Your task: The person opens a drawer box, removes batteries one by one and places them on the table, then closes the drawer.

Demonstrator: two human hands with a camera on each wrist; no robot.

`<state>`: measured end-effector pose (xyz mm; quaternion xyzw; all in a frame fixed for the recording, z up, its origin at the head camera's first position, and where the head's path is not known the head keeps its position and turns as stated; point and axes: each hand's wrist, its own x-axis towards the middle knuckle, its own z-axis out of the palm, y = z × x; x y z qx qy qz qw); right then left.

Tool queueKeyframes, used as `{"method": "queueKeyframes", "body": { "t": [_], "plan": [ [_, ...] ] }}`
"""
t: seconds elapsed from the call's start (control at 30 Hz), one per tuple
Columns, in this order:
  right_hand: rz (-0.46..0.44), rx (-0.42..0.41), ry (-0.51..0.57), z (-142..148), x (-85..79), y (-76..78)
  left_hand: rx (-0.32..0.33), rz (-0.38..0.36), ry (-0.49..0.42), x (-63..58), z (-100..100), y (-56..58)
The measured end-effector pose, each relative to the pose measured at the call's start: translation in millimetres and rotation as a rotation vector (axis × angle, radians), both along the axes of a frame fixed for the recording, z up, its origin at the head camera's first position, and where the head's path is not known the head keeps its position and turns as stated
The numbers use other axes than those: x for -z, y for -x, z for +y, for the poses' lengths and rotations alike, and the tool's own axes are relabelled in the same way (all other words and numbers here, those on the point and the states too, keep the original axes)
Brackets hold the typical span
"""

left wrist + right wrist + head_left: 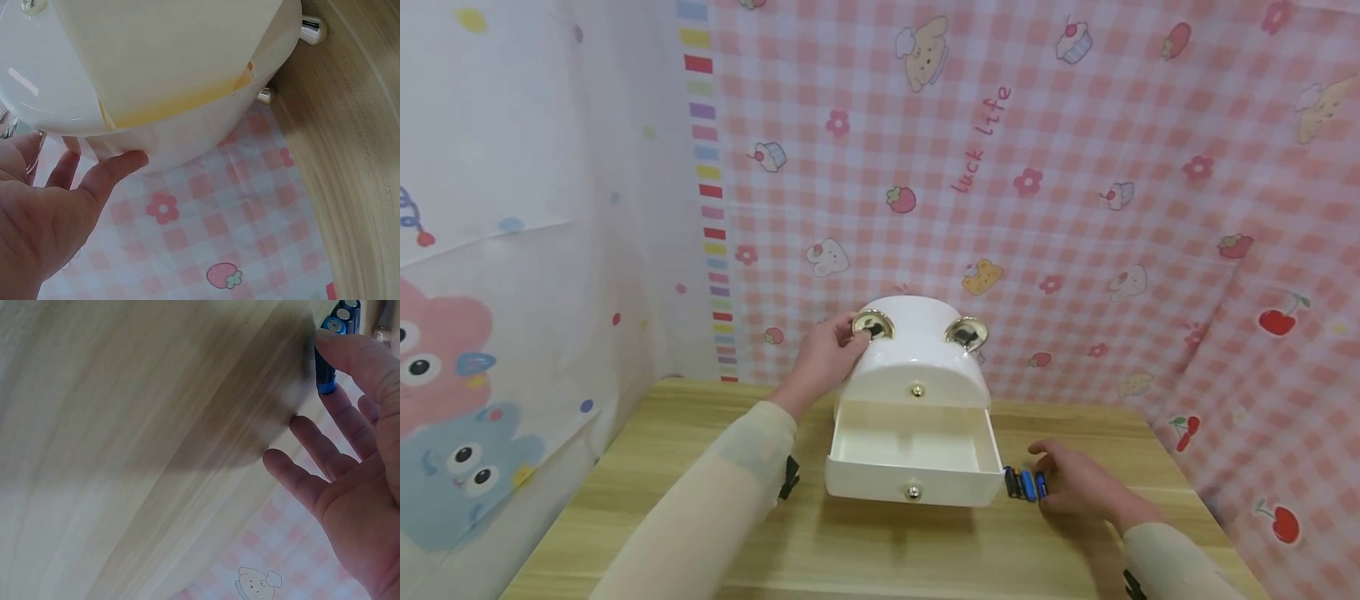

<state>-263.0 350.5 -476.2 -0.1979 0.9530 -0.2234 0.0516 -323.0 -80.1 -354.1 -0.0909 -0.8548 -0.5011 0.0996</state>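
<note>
A white storage box point(951, 379) with a rounded top and two gold-rimmed ears stands near the back of the table. Its lower drawer point(872, 483) is pulled out, with nothing inside. My left hand point(827, 357) grips the box at its left ear; the thumb point(125, 165) lies along the box's side. Right of the drawer, my right hand point(1081, 485) pinches a dark blue battery point(325, 374) end to end between thumb and index finger, the other fingers spread. Other batteries point(1027, 485), one light blue and some dark, lie side by side just left of it.
Everything stands on a wood-grain table point(760, 542). Behind it hangs a pink checked cloth point(865, 125) with printed figures, and a white printed sheet point(497, 275) covers the left side. A small gold knob point(917, 390) sits above the drawer.
</note>
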Motion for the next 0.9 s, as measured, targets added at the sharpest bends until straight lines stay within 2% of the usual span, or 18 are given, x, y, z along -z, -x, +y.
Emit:
{"method": "queueKeyframes", "body": {
  "t": [0.27, 0.6, 0.9],
  "plan": [
    [0.03, -0.041, -0.026, -2.6, 3.3, 4.5, -0.002, -0.026, -0.004, -0.8, 0.3, 0.4],
    [-0.04, 0.015, -0.007, -7.0, 1.7, 5.2, -0.002, -0.034, -0.002, 0.1, -0.6, 0.7],
    [-0.051, 0.035, -0.021, -6.5, 3.7, 6.3, -0.011, -0.019, 0.006, -0.8, 0.4, 1.6]
  ]
}}
